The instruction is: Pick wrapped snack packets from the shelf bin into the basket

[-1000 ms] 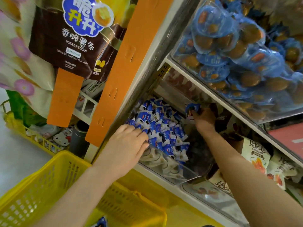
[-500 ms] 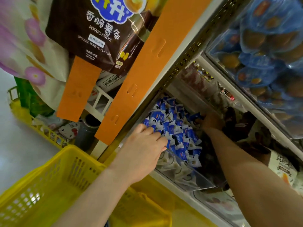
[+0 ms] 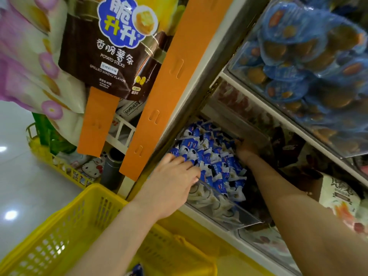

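Since the earlier frame the right hand (image 3: 246, 149) has dropped from the back of the bin (image 3: 229, 214), where it held up a blue packet, into the far side of the pile, and the view has swung slightly; the left hand (image 3: 173, 180) has stayed at the near edge. The packets (image 3: 211, 156), blue and white, lie heaped in the clear bin on the lower shelf (image 3: 199, 213). The left hand's fingers bend loosely over the nearest ones, touching them, but its grip cannot be told as holding or merely resting. The right hand's fingertips are buried among the wrappers, so its grip cannot be told either. The yellow basket (image 3: 95, 189) waits just below the left forearm, with only a blue shape (image 3: 137, 270) showing at its bottom edge, perhaps one packet. By this the task looks barely begun: the bin is still full, and gathering, lifting out and dropping in remain.
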Demonstrator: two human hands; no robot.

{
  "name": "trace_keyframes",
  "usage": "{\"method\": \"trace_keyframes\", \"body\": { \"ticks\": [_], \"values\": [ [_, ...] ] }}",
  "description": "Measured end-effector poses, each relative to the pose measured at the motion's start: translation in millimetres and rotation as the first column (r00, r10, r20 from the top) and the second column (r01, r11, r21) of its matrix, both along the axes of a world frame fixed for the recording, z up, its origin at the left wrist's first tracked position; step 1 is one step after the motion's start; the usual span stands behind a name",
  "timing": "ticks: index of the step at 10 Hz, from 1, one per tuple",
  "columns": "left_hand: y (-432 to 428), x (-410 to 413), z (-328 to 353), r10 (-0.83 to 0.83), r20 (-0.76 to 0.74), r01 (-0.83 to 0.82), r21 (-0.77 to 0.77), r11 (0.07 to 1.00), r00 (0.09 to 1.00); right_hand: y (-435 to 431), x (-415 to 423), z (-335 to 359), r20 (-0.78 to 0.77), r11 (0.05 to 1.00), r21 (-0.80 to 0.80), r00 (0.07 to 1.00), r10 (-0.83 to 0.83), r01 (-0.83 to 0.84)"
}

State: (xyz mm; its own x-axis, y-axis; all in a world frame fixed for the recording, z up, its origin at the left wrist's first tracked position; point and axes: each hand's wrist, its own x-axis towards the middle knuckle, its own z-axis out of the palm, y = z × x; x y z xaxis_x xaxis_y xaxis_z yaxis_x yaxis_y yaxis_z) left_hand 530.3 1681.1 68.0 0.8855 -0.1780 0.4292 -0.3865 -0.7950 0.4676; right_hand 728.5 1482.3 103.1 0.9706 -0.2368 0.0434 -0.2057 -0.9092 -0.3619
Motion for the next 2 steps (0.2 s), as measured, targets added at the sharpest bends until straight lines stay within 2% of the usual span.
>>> {"method": "trace_keyframes", "body": {
  "ticks": [1,2],
  "values": [
    [0.1,-3.4,3.9,0.009,-0.037,-0.01,-0.036,0.999,0.999,14.8,-23.4,10.6,0.037,0.995,0.044,0.996,0.086,-0.087],
    [-0.5,-10.6,11.3,0.02,-0.034,-0.024,-0.121,0.992,0.999,28.0,-63.8,19.8,0.166,0.949,0.103,0.946,0.279,-0.298]
  ]
}}
